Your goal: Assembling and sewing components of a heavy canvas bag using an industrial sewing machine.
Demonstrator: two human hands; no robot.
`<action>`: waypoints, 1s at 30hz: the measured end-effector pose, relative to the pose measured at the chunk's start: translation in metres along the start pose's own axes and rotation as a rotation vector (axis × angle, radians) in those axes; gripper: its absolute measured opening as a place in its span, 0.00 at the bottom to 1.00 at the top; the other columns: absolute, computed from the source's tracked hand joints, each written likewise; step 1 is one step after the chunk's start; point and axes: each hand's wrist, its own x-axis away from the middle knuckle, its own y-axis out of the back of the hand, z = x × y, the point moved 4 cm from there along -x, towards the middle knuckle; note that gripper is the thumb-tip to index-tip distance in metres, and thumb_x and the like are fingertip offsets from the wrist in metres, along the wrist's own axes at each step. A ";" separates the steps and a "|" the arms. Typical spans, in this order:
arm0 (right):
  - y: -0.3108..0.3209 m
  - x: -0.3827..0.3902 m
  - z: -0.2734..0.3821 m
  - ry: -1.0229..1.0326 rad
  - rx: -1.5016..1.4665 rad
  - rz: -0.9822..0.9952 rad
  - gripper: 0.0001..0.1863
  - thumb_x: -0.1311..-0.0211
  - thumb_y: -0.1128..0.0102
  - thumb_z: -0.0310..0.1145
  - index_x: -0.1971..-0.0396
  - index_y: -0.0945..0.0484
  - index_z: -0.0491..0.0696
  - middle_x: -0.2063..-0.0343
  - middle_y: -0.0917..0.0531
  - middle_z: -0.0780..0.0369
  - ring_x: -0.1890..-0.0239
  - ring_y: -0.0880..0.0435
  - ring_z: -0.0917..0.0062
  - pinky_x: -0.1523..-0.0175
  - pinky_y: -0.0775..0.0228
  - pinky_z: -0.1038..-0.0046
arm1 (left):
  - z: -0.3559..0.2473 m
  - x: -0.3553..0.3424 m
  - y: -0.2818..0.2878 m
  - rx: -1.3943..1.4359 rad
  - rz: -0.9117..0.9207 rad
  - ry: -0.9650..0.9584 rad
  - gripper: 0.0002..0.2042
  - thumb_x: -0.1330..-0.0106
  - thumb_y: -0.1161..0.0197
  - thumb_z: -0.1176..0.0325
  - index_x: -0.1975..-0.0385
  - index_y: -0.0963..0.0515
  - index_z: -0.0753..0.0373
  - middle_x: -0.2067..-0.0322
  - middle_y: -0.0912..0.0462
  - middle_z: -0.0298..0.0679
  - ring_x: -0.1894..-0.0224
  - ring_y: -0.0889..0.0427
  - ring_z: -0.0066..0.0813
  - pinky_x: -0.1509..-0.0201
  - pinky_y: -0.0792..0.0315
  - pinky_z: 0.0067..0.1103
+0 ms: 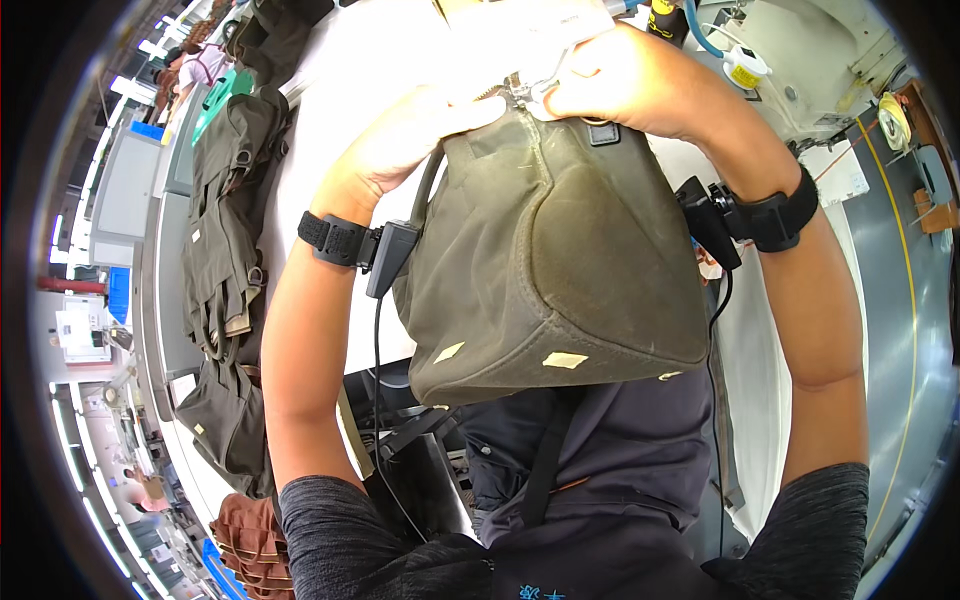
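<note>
An olive-green fabric bag [610,260] hangs from both hands, its seamed base facing my body, with small pale patches along it. My left hand [410,135] pinches the top edge at the left end of a zipper [490,92], beside a dark strap. My right hand [630,85] grips the other side at the metal zipper end [517,92], thumb pressed to it. A shiny metal piece by the right fingers is too washed out to identify. Both wrists wear black straps with cabled devices.
More olive bags [225,220] lie along the left, with brown bags [250,545] below. A sewing machine [810,70] with a blue hose [705,35] stands at upper right. The pale worktable [330,70] is under the hands. People [195,65] work in the left background; an aisle [890,320] runs at right.
</note>
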 end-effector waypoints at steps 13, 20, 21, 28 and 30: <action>-0.009 0.006 0.001 0.234 0.013 -0.160 0.08 0.42 0.37 0.37 0.75 0.15 0.50 0.76 0.18 0.61 0.68 0.20 0.68 0.59 0.26 0.68 | -0.037 0.003 -0.008 -0.175 -0.044 -0.225 0.31 0.42 0.28 0.83 0.35 0.25 0.67 0.40 0.20 0.36 0.52 0.19 0.21 0.47 0.20 0.19; -0.005 0.003 -0.002 0.157 0.020 -0.099 0.13 0.37 0.31 0.40 0.69 0.13 0.43 0.74 0.14 0.61 0.70 0.19 0.76 0.61 0.28 0.73 | -0.027 0.004 -0.004 -0.067 -0.031 -0.244 0.26 0.41 0.27 0.82 0.40 0.22 0.67 0.44 0.18 0.37 0.53 0.19 0.20 0.47 0.20 0.20; -0.007 0.003 -0.004 0.128 0.022 -0.091 0.13 0.37 0.31 0.40 0.69 0.13 0.43 0.74 0.15 0.61 0.70 0.19 0.76 0.61 0.28 0.73 | -0.025 0.003 -0.003 -0.064 -0.028 -0.234 0.25 0.40 0.27 0.82 0.41 0.21 0.67 0.46 0.17 0.37 0.53 0.18 0.21 0.46 0.20 0.20; -0.004 0.006 -0.011 -0.073 -0.108 -0.107 0.14 0.37 0.32 0.39 0.70 0.14 0.42 0.74 0.15 0.60 0.71 0.20 0.75 0.62 0.28 0.72 | -0.026 0.002 -0.003 -0.100 -0.039 -0.163 0.21 0.41 0.25 0.80 0.46 0.18 0.66 0.56 0.14 0.36 0.53 0.16 0.25 0.42 0.22 0.24; -0.007 0.008 -0.015 -0.152 -0.073 -0.038 0.14 0.36 0.32 0.40 0.70 0.13 0.42 0.75 0.15 0.59 0.72 0.20 0.75 0.63 0.29 0.71 | -0.026 0.003 -0.005 -0.085 -0.041 -0.167 0.21 0.41 0.25 0.80 0.46 0.18 0.66 0.56 0.14 0.36 0.53 0.16 0.25 0.43 0.22 0.24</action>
